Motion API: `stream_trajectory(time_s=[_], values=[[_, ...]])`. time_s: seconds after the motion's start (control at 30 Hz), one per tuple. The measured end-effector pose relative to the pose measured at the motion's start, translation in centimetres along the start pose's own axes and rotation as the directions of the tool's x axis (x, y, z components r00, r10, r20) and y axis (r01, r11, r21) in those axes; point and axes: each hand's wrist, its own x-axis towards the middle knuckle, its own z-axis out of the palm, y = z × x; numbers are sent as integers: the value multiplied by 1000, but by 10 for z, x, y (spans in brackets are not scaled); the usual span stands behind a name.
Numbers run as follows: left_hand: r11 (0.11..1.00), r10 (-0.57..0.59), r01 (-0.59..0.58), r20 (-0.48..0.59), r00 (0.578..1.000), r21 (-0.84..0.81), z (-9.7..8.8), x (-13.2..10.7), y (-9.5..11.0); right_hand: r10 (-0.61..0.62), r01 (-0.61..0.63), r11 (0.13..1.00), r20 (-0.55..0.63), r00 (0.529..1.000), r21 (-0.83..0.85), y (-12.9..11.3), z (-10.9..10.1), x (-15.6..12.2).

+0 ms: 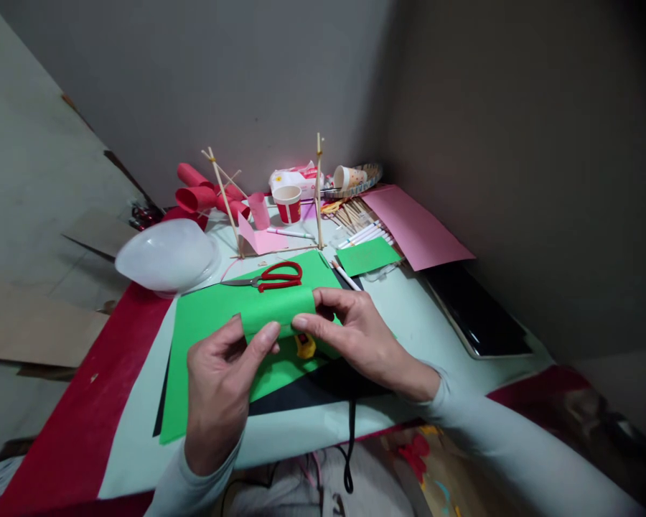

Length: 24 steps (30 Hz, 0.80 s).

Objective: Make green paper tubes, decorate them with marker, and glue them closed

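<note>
Between my two hands is a piece of green paper (pixel 277 307), curved over into a roll or fold. My left hand (pixel 223 370) pinches its left end, thumb on the near side and fingers behind. At the right end my right hand (pixel 355 330) grips it the same way, its thumb along the lower edge. Below the paper a yellow tool (pixel 305 346), partly hidden, lies on a large green sheet (pixel 194 359). Red-handled scissors (pixel 280 276) rest on that sheet just beyond my hands.
A stick frame (pixel 319 194) stands behind the scissors, near a red-and-white paper cup (pixel 288 206). Red paper tubes (pixel 197 197) and a translucent white bowl (pixel 166 255) are at the left. On the right are pink paper (pixel 420 226), a black flat device (pixel 476 309) and the wall.
</note>
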Motion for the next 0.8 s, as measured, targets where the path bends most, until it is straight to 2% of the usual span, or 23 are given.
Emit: stream_trajectory(time_s=[0.07,0.17,0.33,0.4,0.53,0.67,0.8], values=[[1000,-4,4,8,1000,-4,-1,0,0,28,-28,999,18,999,35,0,0,0],[993,-70,72,29,997,-88,1,1,4,70,-73,992,31,997,100,0,-1,1],[972,-83,67,-63,995,-223,7,-1,13,121,-121,966,13,993,228,0,-6,4],[973,-70,52,-71,995,-223,8,-3,15,117,-110,965,-14,993,239,0,-7,5],[989,-35,36,12,999,-145,14,-5,14,79,-70,988,-66,995,141,0,-4,1],[993,-12,11,-11,1000,-117,21,-4,12,-32,32,999,-117,993,-6,0,2,-4],[992,-33,29,-29,999,-120,22,-2,12,-113,102,991,-143,983,-81,1,4,-5]])
